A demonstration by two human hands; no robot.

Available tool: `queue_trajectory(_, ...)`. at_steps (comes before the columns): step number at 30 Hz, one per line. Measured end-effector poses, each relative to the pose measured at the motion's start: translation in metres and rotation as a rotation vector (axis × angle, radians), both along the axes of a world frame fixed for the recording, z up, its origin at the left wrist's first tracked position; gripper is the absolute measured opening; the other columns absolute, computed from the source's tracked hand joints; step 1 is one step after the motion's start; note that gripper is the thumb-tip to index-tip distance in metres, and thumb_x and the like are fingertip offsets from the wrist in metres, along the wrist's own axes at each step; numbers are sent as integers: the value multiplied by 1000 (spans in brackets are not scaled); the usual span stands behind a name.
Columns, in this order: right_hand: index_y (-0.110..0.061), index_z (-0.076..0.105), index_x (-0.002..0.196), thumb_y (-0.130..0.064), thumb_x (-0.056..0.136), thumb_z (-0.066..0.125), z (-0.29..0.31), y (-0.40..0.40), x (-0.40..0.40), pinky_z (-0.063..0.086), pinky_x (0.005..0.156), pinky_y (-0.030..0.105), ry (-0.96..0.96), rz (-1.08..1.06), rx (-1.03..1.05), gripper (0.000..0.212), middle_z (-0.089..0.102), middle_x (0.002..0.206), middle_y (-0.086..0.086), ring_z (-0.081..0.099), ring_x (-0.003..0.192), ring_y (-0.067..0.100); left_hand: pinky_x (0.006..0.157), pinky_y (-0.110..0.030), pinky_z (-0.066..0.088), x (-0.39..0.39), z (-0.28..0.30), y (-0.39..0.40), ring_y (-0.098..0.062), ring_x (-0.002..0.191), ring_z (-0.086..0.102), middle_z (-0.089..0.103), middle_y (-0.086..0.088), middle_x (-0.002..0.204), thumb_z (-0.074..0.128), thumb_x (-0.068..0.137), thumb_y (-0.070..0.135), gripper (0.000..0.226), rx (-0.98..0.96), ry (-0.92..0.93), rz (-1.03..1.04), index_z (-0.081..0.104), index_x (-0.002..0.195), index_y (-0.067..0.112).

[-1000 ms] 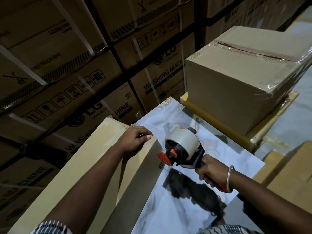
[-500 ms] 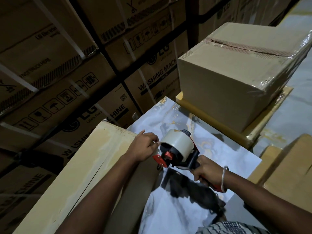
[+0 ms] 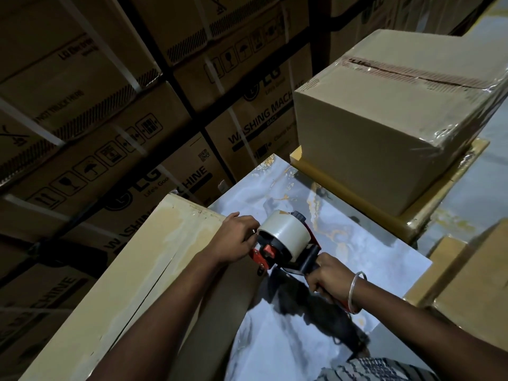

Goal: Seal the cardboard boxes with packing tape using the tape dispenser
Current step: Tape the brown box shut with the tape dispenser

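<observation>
The right hand (image 3: 331, 279) grips the handle of the tape dispenser (image 3: 283, 243). The left hand (image 3: 236, 240) pinches at the tape roll, above the long box (image 3: 123, 284) on the left.

marbled tabletop (image 3: 343, 232) | stacked washing-machine cartons (image 3: 154, 133) behind | yellow board (image 3: 428, 215) far right

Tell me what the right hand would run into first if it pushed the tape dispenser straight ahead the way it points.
Probably the left hand, already at the front of the tape dispenser held by the right hand; just behind it is the long box's end.
</observation>
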State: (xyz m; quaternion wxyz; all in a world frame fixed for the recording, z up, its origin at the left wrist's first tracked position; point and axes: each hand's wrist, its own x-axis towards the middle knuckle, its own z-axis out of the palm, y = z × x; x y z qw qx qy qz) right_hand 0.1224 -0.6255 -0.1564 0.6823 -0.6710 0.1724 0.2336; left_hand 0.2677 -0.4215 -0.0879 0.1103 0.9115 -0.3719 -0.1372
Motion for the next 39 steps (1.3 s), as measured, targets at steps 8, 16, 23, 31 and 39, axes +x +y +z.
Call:
queue_trajectory(8,-8,39,73,-8,46,61,-5,-7,7,25,44,22,32,10,-65,35,37,45,7,31,37,19,118,-51,19,1,-5,3,-22,92,62,52,9,84,44,85,23,29,-39,6,40,68,92,8)
queue_trajectory(16,-11,44,55,-15,51,61,0,-27,9,31,47,23,-112,206,-259,18,40,56,-2,39,44,6,121,-54,11,8,-6,2,-11,87,61,54,17,80,50,92,25,24,5,13,45,72,91,15)
queue_trajectory(23,-8,56,72,-20,58,59,13,-29,15,40,51,23,-46,272,-291,19,54,67,9,47,55,18,122,-47,9,3,3,-4,-21,100,63,66,0,93,44,86,22,31,73,32,47,70,99,10)
queue_trajectory(31,-14,39,37,-19,37,58,6,-13,24,28,46,27,-52,221,-389,20,38,38,-7,36,47,18,120,-50,7,2,-5,2,-22,96,64,69,-4,95,46,84,20,29,-20,10,24,69,97,7)
queue_trajectory(39,-10,49,62,-12,65,68,7,-9,25,35,46,21,-42,193,-295,20,48,55,1,42,48,14,120,-49,7,0,-4,-2,-26,89,63,66,-10,86,41,78,19,30,-19,3,84,65,86,2)
